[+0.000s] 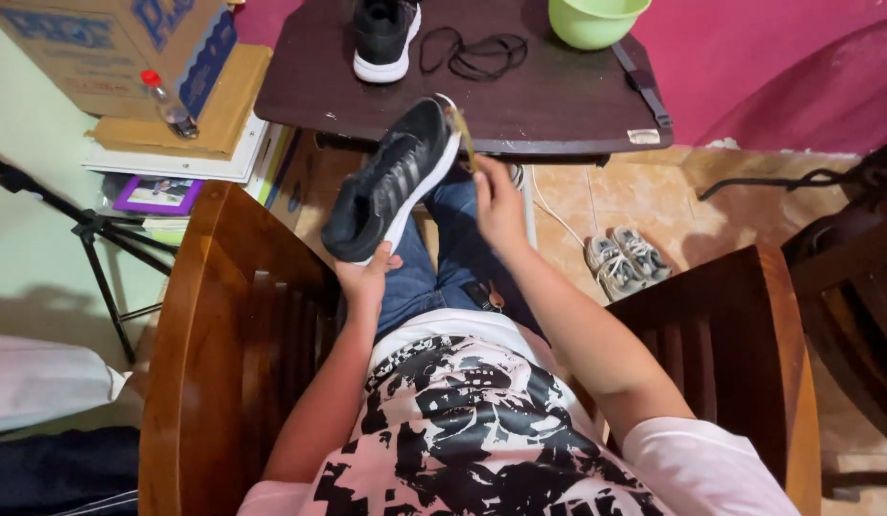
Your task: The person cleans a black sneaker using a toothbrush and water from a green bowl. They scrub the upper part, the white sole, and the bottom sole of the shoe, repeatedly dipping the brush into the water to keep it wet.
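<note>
Head view: the left hand [365,279] cups the toe of a black sneaker [394,180] with a white sole, its grip closed on it above the lap, just before the desk's [558,110] near edge. The right hand [498,203] pinches what looks like a thin yellowish tool [462,136] at the sneaker's heel. A second sneaker [383,36], loose black laces [472,50] and a green bowl [594,19] sit along the desk's far edge.

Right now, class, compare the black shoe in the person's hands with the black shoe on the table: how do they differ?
The held shoe is tilted on its side above the lap, gripped by the left hand; the table shoe stands upright, untouched. The right hand works a slim tool at the held shoe's sole; nothing touches the other. Both are black with white soles.
</note>
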